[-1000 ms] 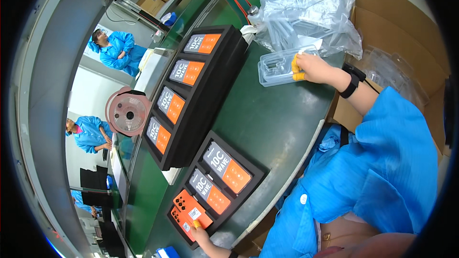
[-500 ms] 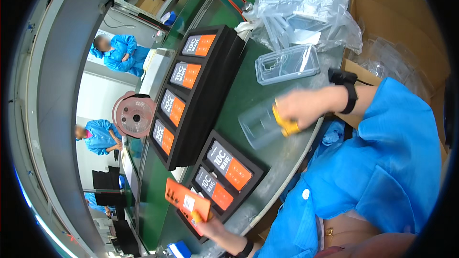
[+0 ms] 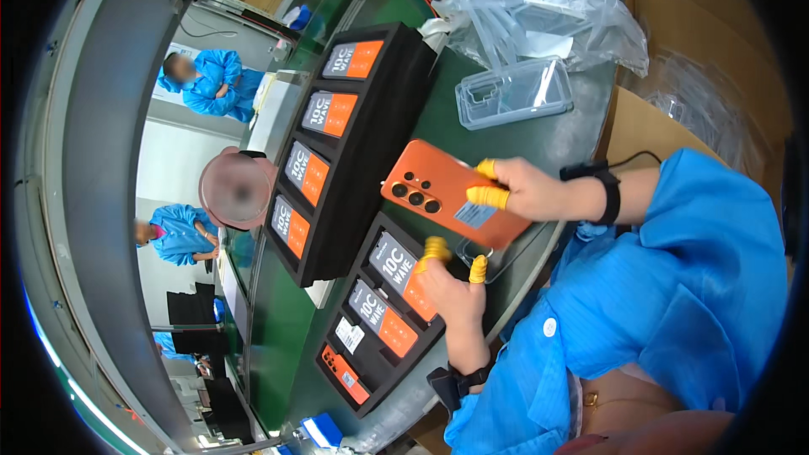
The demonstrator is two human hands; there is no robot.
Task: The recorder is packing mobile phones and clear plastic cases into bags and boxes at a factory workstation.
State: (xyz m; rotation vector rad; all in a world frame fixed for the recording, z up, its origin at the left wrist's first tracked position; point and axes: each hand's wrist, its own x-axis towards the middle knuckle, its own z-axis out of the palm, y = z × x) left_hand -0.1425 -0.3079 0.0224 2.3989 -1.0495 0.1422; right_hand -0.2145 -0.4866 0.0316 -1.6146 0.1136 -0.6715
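My right hand (image 3: 533, 192), yellow covers on its fingertips, grips an orange smartphone (image 3: 451, 194). The phone's back faces up, with several black camera lenses at the left end and a white label near the lower edge. Below the phone, part of a clear phone case (image 3: 497, 274) shows near the table edge; the phone hides most of it. Beside that case is my left hand (image 3: 453, 291), its yellow-covered thumb and forefinger apart and empty. Under its wrist side lies a black foam tray (image 3: 421, 339) with orange-and-grey phones and one small orange phone.
A longer, taller black foam tray (image 3: 371, 160) with several phones stands farther left. Stacked clear cases (image 3: 514, 94) and a plastic bag (image 3: 539, 8) lie at the back. A cardboard box (image 3: 674, 126) stands right. Two people in blue work beyond a pink fan (image 3: 238, 189).
The orange phone has passed from my left hand to my right. The clear case, earlier in my right hand, is now low by the table edge. My left hand has moved right, off the phone.
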